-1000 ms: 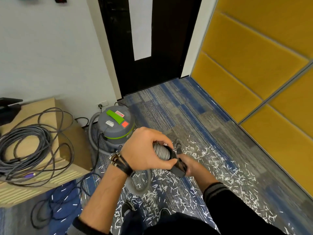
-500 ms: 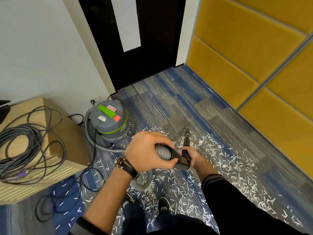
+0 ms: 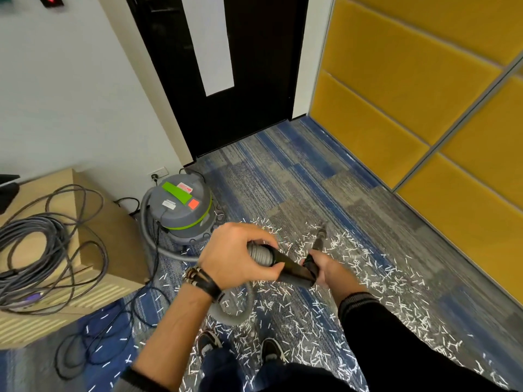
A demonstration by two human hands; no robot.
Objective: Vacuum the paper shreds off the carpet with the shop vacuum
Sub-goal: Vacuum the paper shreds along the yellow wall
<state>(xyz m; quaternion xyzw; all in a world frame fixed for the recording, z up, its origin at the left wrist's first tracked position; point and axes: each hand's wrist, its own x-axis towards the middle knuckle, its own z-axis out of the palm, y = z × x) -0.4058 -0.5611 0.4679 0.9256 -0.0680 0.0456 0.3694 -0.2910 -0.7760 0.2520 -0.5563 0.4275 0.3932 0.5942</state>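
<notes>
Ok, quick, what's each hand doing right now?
Left hand: grips the grey hose end.
Right hand: grips the black vacuum wand.

view: single head-worn wide-angle | faces: forward, downward | range: standing height above carpet (image 3: 325,179)

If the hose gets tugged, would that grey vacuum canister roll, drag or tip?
Probably rolls: the shop vacuum canister seems to sit on small casters. Its squat, wide shape makes tipping unlikely. The ribbed hose lies in a slack loop, so a short pull likely takes up slack first.
</notes>
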